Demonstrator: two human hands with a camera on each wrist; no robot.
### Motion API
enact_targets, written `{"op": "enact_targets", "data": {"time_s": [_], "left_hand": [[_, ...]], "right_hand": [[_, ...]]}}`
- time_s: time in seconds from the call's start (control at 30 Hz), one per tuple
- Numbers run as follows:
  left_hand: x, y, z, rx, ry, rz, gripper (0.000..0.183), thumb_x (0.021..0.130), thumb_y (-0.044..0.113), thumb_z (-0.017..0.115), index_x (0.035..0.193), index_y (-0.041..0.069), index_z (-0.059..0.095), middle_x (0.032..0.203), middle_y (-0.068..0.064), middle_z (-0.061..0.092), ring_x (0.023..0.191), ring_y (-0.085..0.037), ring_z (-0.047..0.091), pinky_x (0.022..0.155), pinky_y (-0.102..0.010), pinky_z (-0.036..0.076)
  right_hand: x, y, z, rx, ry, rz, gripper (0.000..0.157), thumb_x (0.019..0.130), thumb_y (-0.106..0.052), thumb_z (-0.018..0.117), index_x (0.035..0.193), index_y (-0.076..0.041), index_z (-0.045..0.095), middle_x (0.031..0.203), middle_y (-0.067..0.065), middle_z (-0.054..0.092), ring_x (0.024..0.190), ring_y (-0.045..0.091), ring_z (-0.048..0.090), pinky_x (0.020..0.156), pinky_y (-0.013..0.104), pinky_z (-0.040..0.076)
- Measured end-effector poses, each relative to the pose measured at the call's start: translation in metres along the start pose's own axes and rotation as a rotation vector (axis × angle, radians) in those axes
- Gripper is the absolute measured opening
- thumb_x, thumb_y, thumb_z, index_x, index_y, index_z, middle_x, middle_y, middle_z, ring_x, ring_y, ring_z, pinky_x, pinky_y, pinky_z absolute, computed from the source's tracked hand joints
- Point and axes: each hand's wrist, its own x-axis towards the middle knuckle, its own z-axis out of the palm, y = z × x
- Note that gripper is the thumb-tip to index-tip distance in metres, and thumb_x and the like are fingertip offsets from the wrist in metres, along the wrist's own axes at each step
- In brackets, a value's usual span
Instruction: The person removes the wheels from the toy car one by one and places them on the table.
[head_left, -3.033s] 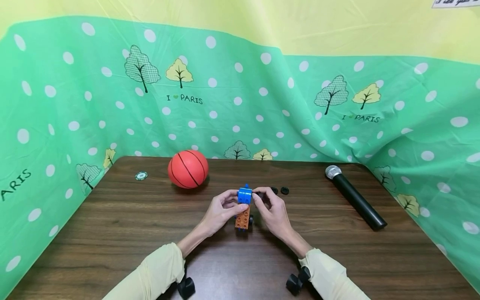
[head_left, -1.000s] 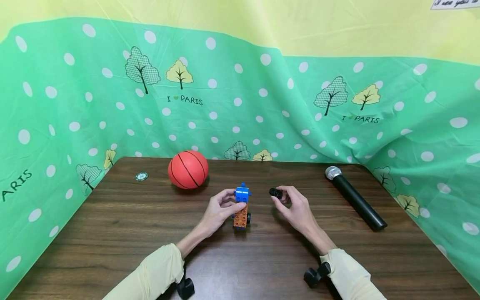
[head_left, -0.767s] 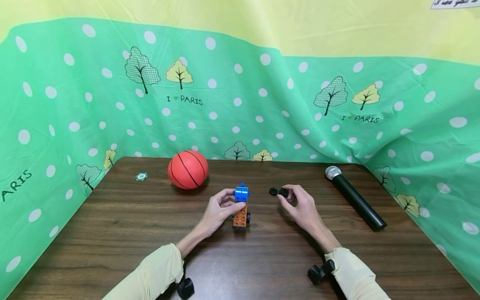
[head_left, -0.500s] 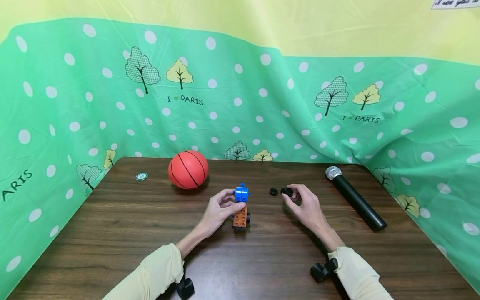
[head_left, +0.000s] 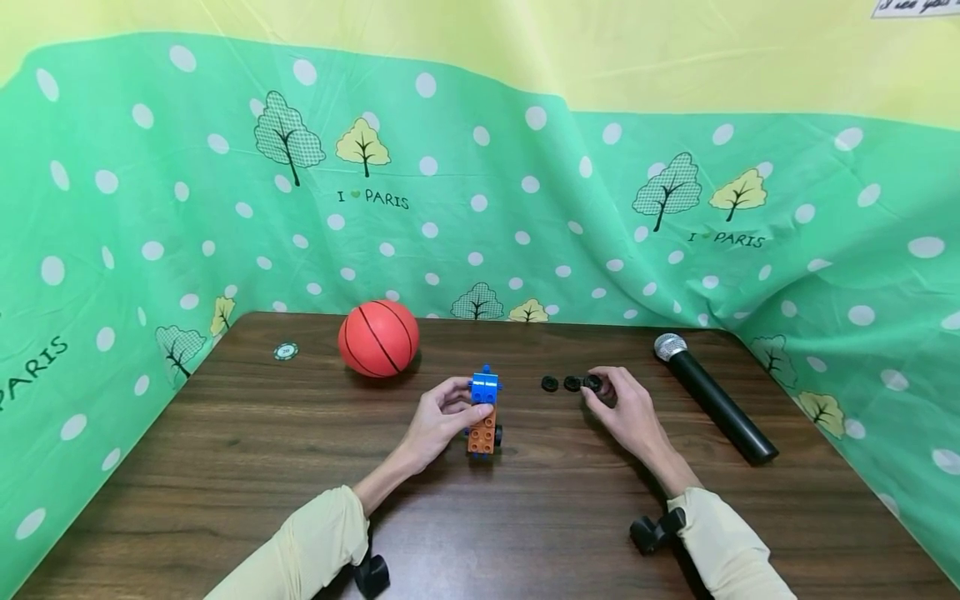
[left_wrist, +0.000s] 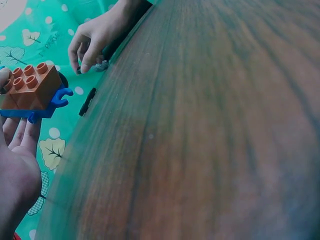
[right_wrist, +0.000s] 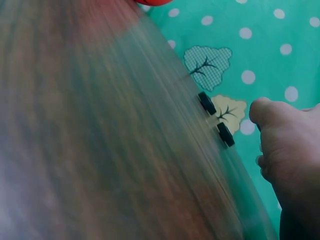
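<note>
My left hand (head_left: 438, 423) holds a toy block car (head_left: 482, 429) between thumb and fingers, at the middle of the table. The car has an orange studded brick (left_wrist: 35, 87) on a blue base (left_wrist: 50, 102) and a blue block (head_left: 484, 388) at its far end. One black wheel (head_left: 498, 435) sits on its right side. To the right, my right hand (head_left: 626, 408) pinches a small black wheel (head_left: 592, 383) at its fingertips. Two more wheels lie left of it, one close by (head_left: 572, 383) and one farther left (head_left: 550, 383). The right wrist view hides the pinched wheel.
A red ball (head_left: 378, 338) stands at the back, left of the car. Farther left lies a round chip (head_left: 286, 351). A black microphone (head_left: 716, 400) lies to the right of my right hand. A polka-dot cloth (head_left: 480, 233) hangs behind the brown table (head_left: 262, 433).
My right hand has moved from the car's right side over to the loose wheels, then farther right along them. Two wheels now show to its left. My left hand keeps holding the car.
</note>
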Motion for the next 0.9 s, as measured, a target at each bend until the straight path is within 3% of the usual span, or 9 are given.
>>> {"op": "enact_targets", "data": {"time_s": [0.23, 0.47, 0.9], "left_hand": [[0.000, -0.001, 0.000, -0.004, 0.003, 0.001, 0.044, 0.092, 0.011, 0.076, 0.128, -0.008, 0.060, 0.101, -0.005, 0.070, 0.091, -0.015, 0.070, 0.081, -0.027, 0.057], [0.000, 0.001, 0.000, -0.004, 0.009, -0.003, 0.044, 0.092, 0.012, 0.076, 0.128, -0.008, 0.061, 0.102, -0.005, 0.070, 0.091, -0.015, 0.070, 0.082, -0.028, 0.056], [0.000, 0.000, 0.000, 0.004, 0.010, -0.020, 0.045, 0.092, 0.013, 0.077, 0.129, -0.007, 0.061, 0.103, -0.006, 0.069, 0.093, -0.017, 0.070, 0.083, -0.028, 0.056]], "right_hand": [[0.000, 0.010, 0.000, -0.034, -0.021, 0.038, 0.026, 0.087, 0.000, 0.080, 0.110, 0.000, 0.069, 0.086, 0.008, 0.059, 0.074, 0.019, 0.057, 0.064, 0.036, 0.048], [0.001, 0.016, -0.001, -0.064, -0.104, 0.097, 0.025, 0.090, -0.005, 0.078, 0.113, 0.000, 0.068, 0.088, 0.008, 0.058, 0.076, 0.021, 0.059, 0.066, 0.041, 0.050], [0.006, 0.022, -0.001, -0.125, -0.251, 0.168, 0.025, 0.095, -0.015, 0.074, 0.116, -0.002, 0.069, 0.088, 0.008, 0.058, 0.080, 0.026, 0.051, 0.071, 0.044, 0.042]]}}
